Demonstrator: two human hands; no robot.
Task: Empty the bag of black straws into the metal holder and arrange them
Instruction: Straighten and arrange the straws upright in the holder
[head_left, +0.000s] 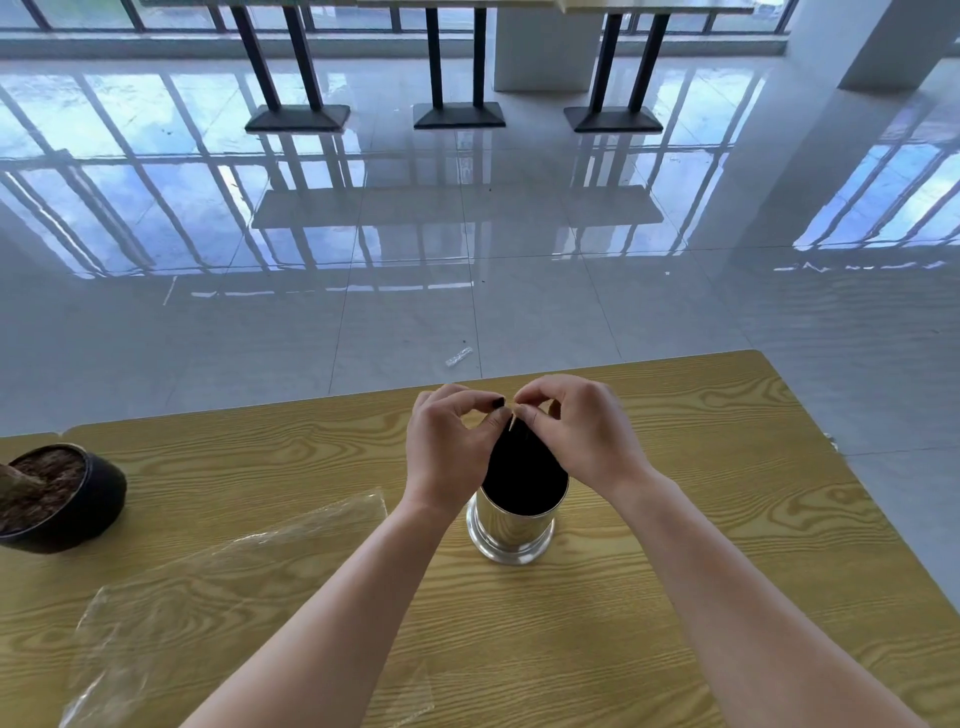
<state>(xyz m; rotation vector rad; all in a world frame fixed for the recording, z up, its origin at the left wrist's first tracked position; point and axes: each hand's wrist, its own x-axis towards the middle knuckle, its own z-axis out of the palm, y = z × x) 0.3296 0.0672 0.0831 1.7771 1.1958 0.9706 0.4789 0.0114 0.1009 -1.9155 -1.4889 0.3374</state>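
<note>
The emptying looked done: the straws (524, 470) were standing as a dark bundle in the holder (511, 527) at mid-desk (727, 519), and the bag (218, 587) lay flat and seemingly empty to the left. Only arranging was judged to be left. The left hand (449, 447) and right hand (576, 431) were held over the straw tops, fingers (496, 415) pinched on the tips; exactly what was gripped could not be made out.

Right of the shiny metal cylinder holder (511, 525) the yellow wood-grain table (727, 519) lies bare. Left of it, a crumpled clear plastic bag (218, 587) covers the tabletop, with 1 black round plant pot (67, 499) beyond at the left edge.
</note>
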